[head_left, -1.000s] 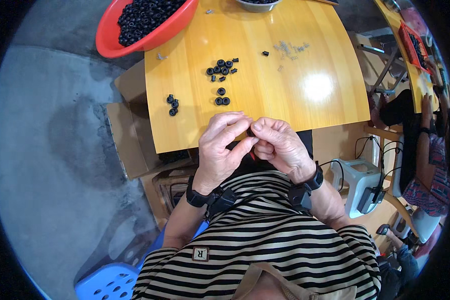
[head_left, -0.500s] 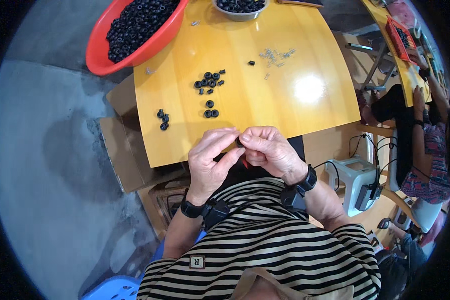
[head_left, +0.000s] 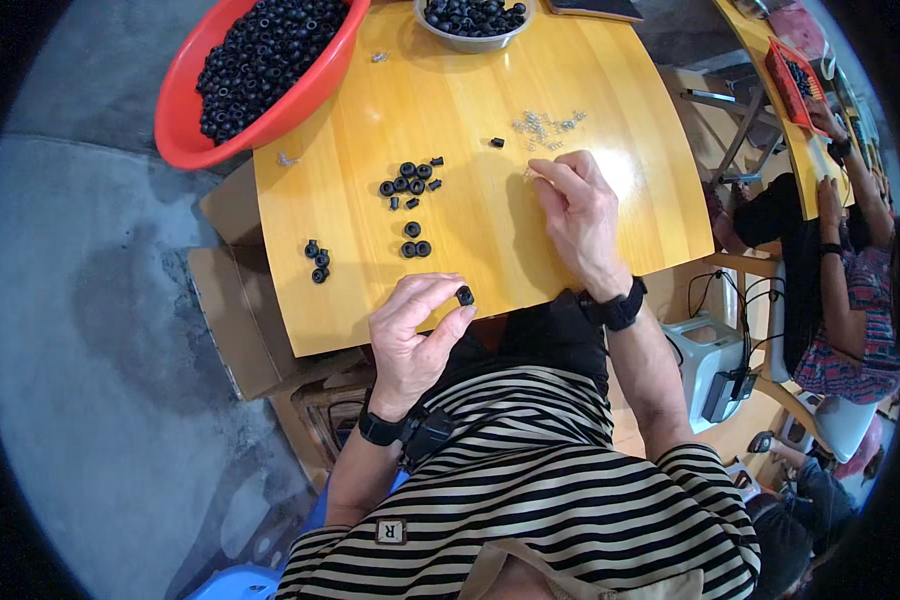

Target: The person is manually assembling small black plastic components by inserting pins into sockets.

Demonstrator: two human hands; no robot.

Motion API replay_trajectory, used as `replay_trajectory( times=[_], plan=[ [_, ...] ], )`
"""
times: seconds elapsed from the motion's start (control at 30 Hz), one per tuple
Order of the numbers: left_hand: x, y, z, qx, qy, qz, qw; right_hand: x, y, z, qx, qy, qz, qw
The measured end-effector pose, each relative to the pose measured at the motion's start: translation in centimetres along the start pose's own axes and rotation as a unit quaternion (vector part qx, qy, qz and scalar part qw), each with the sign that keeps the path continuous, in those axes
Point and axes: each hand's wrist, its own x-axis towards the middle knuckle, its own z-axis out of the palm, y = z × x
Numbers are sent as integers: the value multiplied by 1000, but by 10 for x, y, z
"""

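Note:
My left hand [head_left: 410, 330] pinches a small black rubber-like ring piece [head_left: 464, 296] between thumb and forefinger, just off the table's near edge. Stretched out over the yellow table, my right hand [head_left: 582, 215] has its thumb and forefinger closed at a small silvery spring [head_left: 528, 173], partly hidden by the fingertips. Beyond those fingers lies a loose cluster of small silvery springs [head_left: 545, 127], with a single black piece [head_left: 497, 143] to its left. Several black rings and short plugs [head_left: 407, 180] lie left of centre, with three black rings [head_left: 412, 230] nearer me.
A red basin [head_left: 175, 125] full of black pieces overhangs the table's far left corner. Next to it stands a clear bowl [head_left: 470, 42] of similar pieces. More black pieces [head_left: 318, 262] lie at the left edge. At right, another person [head_left: 855, 290] works at a second table.
My right hand has let go of the black piece and moved away from my left hand, out to the springs. My left hand keeps the black piece. The view has shifted slightly.

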Motion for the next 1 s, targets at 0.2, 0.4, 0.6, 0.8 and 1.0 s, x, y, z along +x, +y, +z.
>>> replay_trajectory(
  times=[0.2,0.4,0.6,0.8,1.0],
  plan=[
    [-1,2,1,11,-11,-8,1000,5,14,3,-72,-45,-53,995],
    [-4,3,0,13,-1,7,1000,-2,-8,-4,-50,-58,-29,997],
    [-4,14,-2,65,10,43,997,-44,-66,-38,473,-237,296,795],
    [-5,25,4,139,25,122,983,-61,-80,-35,477,-235,276,801],
    [-7,31,5,186,25,149,971,-68,-79,-27,413,-174,144,882]
  ],
)
